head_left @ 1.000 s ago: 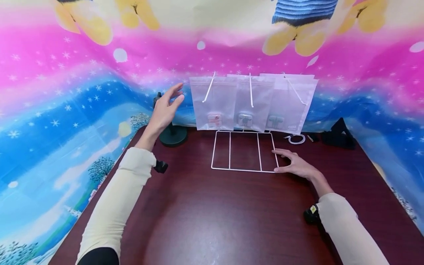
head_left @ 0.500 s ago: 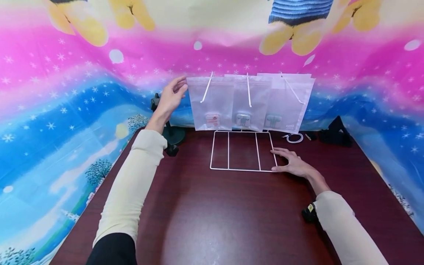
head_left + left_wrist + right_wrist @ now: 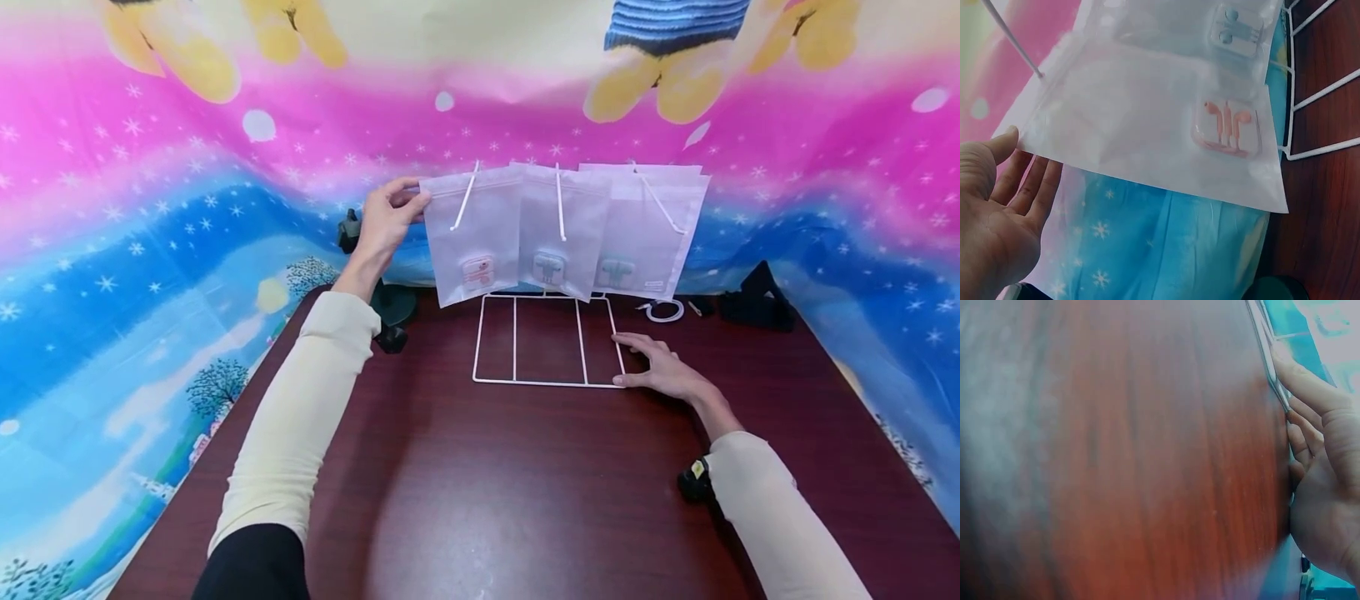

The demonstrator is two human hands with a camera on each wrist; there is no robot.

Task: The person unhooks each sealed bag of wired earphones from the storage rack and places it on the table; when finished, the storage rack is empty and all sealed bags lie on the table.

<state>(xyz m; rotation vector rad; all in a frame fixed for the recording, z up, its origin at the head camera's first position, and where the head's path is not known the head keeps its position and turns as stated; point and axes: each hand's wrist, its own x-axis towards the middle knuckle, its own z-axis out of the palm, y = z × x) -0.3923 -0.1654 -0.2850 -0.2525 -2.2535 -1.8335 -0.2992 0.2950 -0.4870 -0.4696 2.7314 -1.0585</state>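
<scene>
My left hand (image 3: 386,218) pinches the upper left corner of a frosted zip bag (image 3: 457,246), thumb in front and fingers behind. Inside that bag is a clear case of pink-orange earphones (image 3: 1229,128). The bag still hangs on the left hook (image 3: 464,200) of a white wire display rack (image 3: 536,382). A middle bag (image 3: 551,221) with pale blue earphones (image 3: 1237,30) and a right bag (image 3: 652,242) with a greenish case hang alongside on two more hooks. My right hand (image 3: 663,369) rests at the right side of the rack's base, thumb near its front corner.
Behind the left wrist stands a dark stand with a round base (image 3: 396,306). Toward the back right lie a coiled white cable (image 3: 666,322), a small dark item (image 3: 701,308) and a black angular holder (image 3: 757,300). A patterned cloth surrounds the brown table (image 3: 480,483).
My left hand has moved right to the left bag and taken hold of its corner. The bag now tilts, its lower left corner lower. The right hand stays at the rack base.
</scene>
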